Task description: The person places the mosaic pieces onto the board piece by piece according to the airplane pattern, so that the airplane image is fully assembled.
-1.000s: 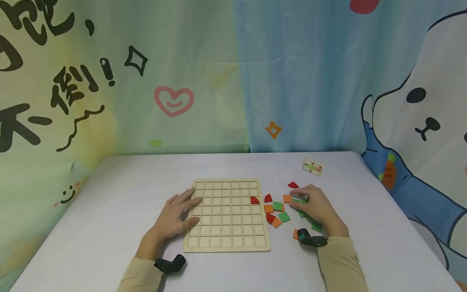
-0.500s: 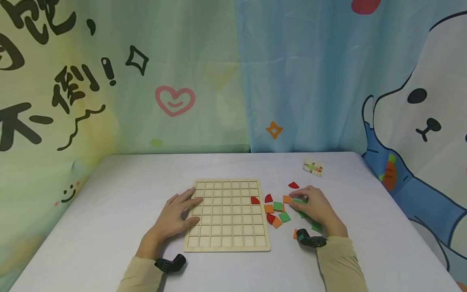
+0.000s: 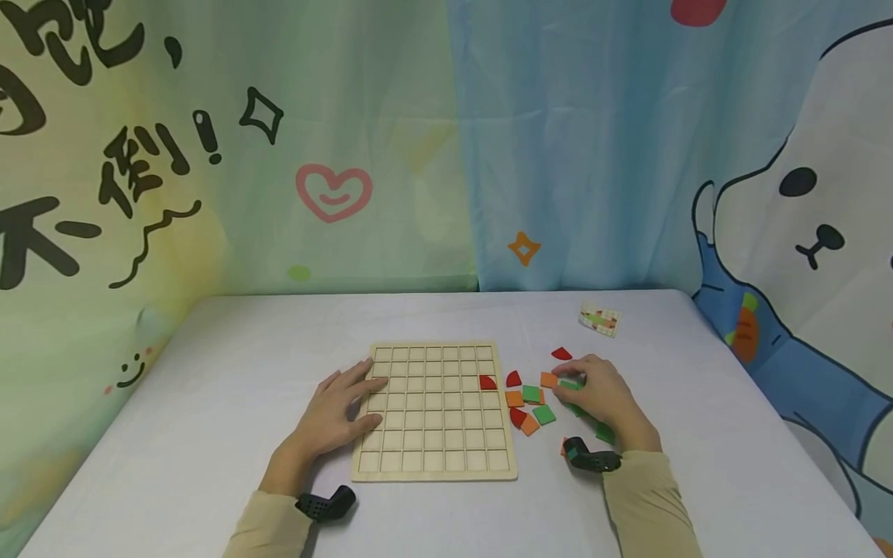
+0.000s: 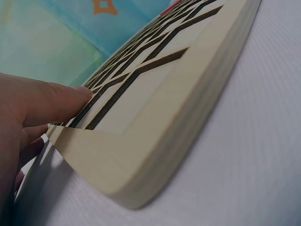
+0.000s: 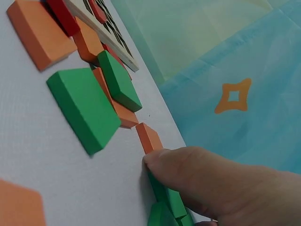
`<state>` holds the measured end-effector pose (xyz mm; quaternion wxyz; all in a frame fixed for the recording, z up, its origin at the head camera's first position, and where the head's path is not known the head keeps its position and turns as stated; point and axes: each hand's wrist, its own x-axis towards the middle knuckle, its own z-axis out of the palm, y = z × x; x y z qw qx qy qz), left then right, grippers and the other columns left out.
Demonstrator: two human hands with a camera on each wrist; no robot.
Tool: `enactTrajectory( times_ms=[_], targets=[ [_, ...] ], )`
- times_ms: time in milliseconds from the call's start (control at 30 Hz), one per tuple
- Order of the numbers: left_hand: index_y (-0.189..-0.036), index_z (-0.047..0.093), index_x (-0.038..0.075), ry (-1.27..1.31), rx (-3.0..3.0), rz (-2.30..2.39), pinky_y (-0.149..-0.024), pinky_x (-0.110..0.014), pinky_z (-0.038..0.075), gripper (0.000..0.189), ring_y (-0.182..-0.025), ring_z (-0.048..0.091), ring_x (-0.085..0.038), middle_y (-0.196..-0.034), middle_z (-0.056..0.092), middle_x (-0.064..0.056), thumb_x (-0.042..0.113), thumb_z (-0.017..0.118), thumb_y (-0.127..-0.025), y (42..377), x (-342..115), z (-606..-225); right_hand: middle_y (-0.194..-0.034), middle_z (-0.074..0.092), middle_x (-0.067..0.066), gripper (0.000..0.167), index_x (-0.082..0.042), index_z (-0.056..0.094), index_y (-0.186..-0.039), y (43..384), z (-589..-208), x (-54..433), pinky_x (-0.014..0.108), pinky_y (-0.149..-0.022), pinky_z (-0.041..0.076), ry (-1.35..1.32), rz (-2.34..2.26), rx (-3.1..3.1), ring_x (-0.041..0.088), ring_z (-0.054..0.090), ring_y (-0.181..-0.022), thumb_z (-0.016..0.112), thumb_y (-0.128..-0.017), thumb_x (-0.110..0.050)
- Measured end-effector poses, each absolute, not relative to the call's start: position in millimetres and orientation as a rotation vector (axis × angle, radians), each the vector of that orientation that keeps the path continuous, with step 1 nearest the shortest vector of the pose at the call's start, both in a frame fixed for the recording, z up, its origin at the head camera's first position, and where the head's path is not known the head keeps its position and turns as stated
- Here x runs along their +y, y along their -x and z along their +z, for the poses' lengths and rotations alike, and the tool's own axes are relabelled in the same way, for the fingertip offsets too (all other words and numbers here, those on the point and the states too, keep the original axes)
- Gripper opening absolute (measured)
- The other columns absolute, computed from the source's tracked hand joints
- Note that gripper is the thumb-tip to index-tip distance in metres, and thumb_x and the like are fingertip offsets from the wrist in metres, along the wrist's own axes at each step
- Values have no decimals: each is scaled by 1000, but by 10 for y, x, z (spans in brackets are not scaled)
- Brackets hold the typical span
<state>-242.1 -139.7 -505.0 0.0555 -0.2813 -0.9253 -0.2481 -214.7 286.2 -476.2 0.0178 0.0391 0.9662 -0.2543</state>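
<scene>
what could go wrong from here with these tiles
The right hand is among crowded green tiles, so it might knock neighbours. One green square overlaps an orange tile and could slide off. If the left hand nudged the wooden grid board, the red quarter-circle on it might shift.

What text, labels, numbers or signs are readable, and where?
",": black comma, yellow-green fabric curtain.
"!": black exclamation mark, same curtain.
Black stylised characters, same curtain: perhaps "不"; others cut off or unclear.
Small multicoloured paper-like card: too small to read.
Pale wooden grid board: none visible.
</scene>
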Motion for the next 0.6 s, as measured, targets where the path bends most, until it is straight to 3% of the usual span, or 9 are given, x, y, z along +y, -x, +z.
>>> enactTrajectory(
  times_ms=[600],
  targets=[
    [-133, 57, 20, 875, -2783, -770, -114, -54, 21, 54, -140, 35, -31, -151, 38, -11, 43, 62, -84, 2424, -1397, -5045, -113, 62, 13, 33, -9, 69, -109, 2152, -4770, 2886, 55, -99, 41, -38, -800, 3032, 32, 51, -108, 71, -83, -29]
  ],
)
